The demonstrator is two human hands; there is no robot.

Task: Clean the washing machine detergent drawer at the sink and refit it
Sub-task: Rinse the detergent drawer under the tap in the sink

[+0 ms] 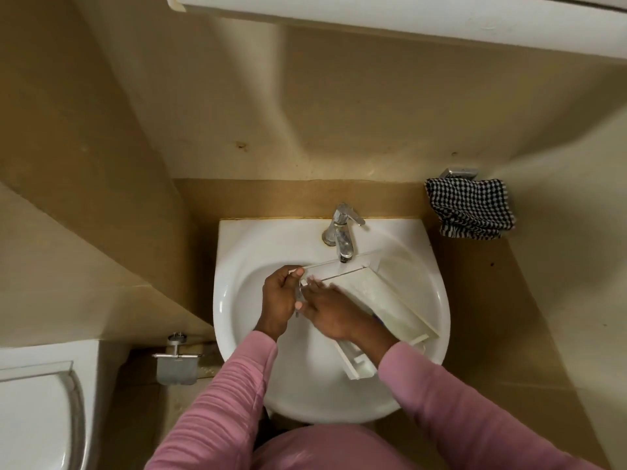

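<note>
Both hands meet the white rectangular plastic detergent drawer (383, 300) under the chrome tap (342, 239): your left hand (280, 296) pinches its end steady; your right hand (327, 312), fingers flat, likely scrubs.

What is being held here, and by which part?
The left hand grips the drawer by its left end; the right hand only lies flat on it.
</note>
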